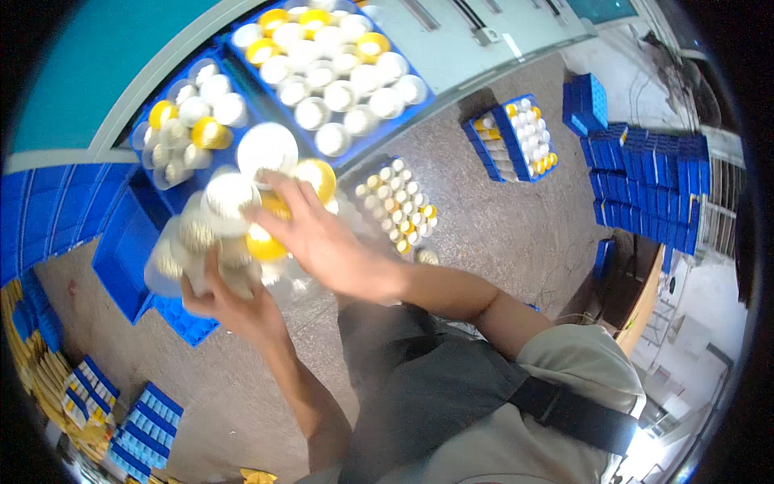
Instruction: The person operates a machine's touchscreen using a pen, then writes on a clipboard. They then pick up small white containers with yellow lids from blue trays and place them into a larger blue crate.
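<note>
We see our left hand (pixel 234 302) cupped under a cluster of white and yellow-capped spools (pixel 218 230), its grip clamped on the bundle from below. The bundle seems wrapped in clear film, though blur keeps us from being sure. Our right hand (pixel 322 238) lies across the top of the same cluster, fingers (pixel 278 202) spread and pressed on the yellow caps, so its grip is apart and flat rather than curled. The cluster hangs in front of us, just below a blue tray (pixel 407 109) packed with more white and yellow spools on the pale worktop (pixel 484 48). A second blue tray (pixel 149 129) sits left of it. On the floor (pixel 500 226) stand a smaller crate of spools (pixel 399 202), another crate (pixel 516 137) and stacked blue bins (pixel 653 185).
</note>
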Demonstrator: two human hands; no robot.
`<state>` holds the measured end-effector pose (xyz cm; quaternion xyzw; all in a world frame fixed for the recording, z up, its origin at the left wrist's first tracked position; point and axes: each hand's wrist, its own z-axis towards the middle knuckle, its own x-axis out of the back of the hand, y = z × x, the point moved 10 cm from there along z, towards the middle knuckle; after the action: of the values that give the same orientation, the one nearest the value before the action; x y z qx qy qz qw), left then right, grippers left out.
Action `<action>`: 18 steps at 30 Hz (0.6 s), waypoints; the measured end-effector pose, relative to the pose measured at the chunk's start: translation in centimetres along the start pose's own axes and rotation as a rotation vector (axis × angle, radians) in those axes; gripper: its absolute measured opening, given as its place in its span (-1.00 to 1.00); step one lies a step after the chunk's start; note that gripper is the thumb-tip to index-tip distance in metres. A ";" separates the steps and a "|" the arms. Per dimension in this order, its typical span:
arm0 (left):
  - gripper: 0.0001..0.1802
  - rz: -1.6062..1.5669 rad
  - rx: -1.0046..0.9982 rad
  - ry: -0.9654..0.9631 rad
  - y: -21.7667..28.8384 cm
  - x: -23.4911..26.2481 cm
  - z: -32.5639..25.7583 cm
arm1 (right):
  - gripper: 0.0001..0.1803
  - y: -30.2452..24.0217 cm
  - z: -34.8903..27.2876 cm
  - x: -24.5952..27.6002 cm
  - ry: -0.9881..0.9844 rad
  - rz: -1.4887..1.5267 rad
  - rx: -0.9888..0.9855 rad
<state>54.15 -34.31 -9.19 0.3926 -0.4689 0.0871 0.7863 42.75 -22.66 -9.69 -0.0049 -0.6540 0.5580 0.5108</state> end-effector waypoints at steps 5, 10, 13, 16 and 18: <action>-0.19 0.038 0.150 -0.175 6.5 -2.7 -15.4 | -0.33 7.7 -15.9 3.4 -0.070 0.240 -0.367; -0.21 -0.045 0.238 -0.488 5.3 -22.5 -34.2 | -0.43 27.1 -35.4 -3.2 -0.449 -0.057 -0.530; -0.12 -0.190 0.843 -0.828 -0.3 -37.7 -47.5 | -0.41 39.3 -44.0 -6.1 -0.495 -0.292 -0.520; -0.12 -0.174 0.803 -0.901 -2.5 -50.0 -54.1 | -0.37 50.5 -48.8 -9.9 -0.481 -0.265 -0.623; -0.12 -0.251 0.547 -0.752 -3.1 -56.0 -54.7 | -0.34 57.3 -51.0 -12.5 -0.463 -0.231 -0.771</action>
<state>61.79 14.75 -69.81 0.6428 -0.6298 -0.0363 0.4345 50.80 28.67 -67.45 0.0031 -0.9069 0.1999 0.3710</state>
